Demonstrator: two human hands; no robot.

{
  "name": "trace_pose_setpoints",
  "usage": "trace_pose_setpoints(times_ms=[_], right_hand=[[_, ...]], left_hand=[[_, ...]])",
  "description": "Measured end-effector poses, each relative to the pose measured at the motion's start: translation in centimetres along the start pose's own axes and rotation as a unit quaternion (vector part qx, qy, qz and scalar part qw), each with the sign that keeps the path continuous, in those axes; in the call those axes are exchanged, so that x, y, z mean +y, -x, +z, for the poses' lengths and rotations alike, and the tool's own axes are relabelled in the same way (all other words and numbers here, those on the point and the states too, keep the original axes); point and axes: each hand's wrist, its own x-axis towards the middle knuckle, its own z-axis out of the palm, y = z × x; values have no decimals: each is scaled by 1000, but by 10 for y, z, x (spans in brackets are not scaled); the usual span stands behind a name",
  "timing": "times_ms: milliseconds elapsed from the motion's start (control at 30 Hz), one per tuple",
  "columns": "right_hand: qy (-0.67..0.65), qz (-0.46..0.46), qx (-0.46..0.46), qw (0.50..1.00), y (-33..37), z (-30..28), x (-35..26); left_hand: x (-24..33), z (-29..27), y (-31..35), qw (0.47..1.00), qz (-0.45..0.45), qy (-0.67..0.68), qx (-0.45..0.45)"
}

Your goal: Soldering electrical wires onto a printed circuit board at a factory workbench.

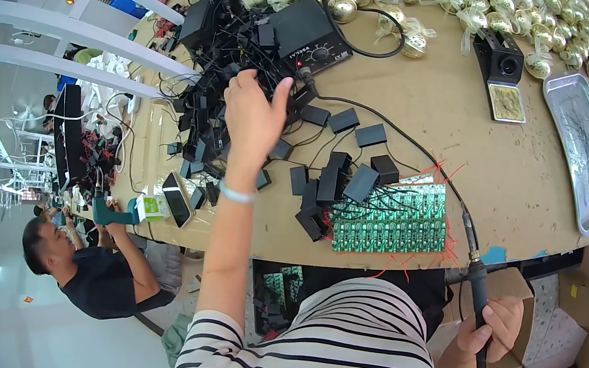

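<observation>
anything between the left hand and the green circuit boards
Yes: a cluster of small black boxes lies between the left hand and the green circuit boards, crowding the boards' upper-left corner in the picture.

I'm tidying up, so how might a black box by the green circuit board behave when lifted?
The black box has flat sides, so it would likely slide rather than roll. It looks small, so it's probably light. Dark wires run among these boxes and over the circuit board, so lifting it might tug others.
</observation>
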Motion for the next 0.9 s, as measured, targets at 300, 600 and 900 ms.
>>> trace_pose_setpoints(times_ms=[300, 600, 900], right_hand=[[-4, 10, 10, 1000, 0, 4, -4], [12, 35, -42, 998, -13, 8, -11], [-19, 25, -94, 995, -11, 4, 0]], left_hand=[[22, 5, 14, 990, 34, 126, -52], [62, -44, 22, 710, -139, 661, -200], [136, -55, 36, 851, 378, 278, -235]])
